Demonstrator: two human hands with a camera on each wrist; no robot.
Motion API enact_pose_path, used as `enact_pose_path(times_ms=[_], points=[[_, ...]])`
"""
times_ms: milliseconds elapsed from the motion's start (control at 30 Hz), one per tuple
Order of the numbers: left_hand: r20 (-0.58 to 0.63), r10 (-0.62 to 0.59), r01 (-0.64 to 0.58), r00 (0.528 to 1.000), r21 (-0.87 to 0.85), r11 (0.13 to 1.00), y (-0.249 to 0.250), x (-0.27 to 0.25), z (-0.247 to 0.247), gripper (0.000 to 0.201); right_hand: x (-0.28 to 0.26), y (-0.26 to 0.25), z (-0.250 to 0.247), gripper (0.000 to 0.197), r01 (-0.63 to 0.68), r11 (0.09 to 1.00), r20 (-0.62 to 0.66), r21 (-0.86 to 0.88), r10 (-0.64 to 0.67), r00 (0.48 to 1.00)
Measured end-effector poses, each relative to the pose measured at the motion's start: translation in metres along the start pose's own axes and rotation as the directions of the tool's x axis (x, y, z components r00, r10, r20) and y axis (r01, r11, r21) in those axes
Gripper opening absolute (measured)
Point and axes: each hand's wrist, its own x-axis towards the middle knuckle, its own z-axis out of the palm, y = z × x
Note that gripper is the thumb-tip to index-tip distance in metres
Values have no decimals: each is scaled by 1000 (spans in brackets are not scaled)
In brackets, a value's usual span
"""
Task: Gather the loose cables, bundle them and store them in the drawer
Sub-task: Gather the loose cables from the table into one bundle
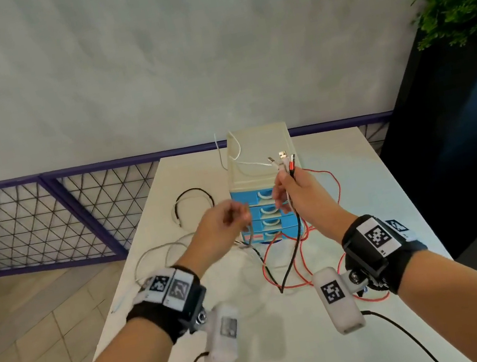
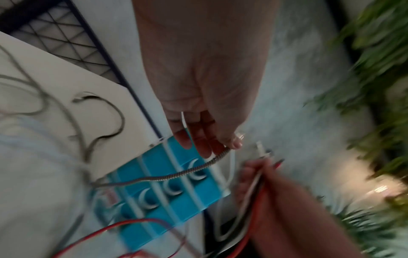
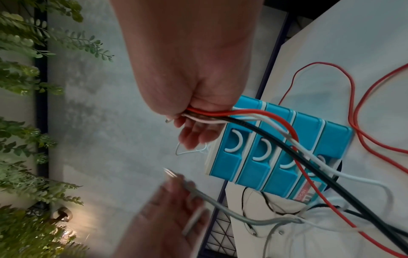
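Right hand (image 1: 293,193) grip clamped on cable ends (image 1: 283,162), plugs aligned above; left hand (image 1: 223,230) grip pinching grey cable (image 2: 176,175), for adding alongside.

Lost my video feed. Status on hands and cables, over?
Right hand grips red, black, white cable ends. Left hand pinches grey braided cable. Drawer unit drawers all closed. Black-and-white cable loose on table.

Both hands raised side by side above the table.
The right hand (image 1: 299,192) is fisted, thumb side up, round a clutch of cable ends; the left hand (image 1: 223,230), blurred, pinches a grey cable end between thumb and fingertips (image 2: 235,144). Both forearms reach forward, wrists strapped.
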Motion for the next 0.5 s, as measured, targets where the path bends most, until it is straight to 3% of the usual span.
enact_pose_path(times_ms=[67, 200, 300, 400, 500], points=[[-36, 73, -75, 997, -62, 995, 31, 4, -11, 15, 0, -3, 6, 25, -17, 997, 31, 82, 15, 999], [-140, 156, -177, 978, -150, 973, 70, 12, -24, 6, -7, -18, 19, 26, 35, 990, 115, 135, -51, 992], [-194, 205, -225, 959, -89, 970, 78, 19, -28, 10, -12, -29, 26, 23, 69, 985, 157, 159, -94, 983], [-194, 203, -220, 960, -72, 973, 76, 18, -31, 17, -12, -31, 31, 26, 113, 989, 159, 95, -127, 979], [-200, 111, -138, 974, -126, 982, 64, 12, -34, 20, -11, -29, 29, 25, 117, 993, 126, 13, -117, 985]])
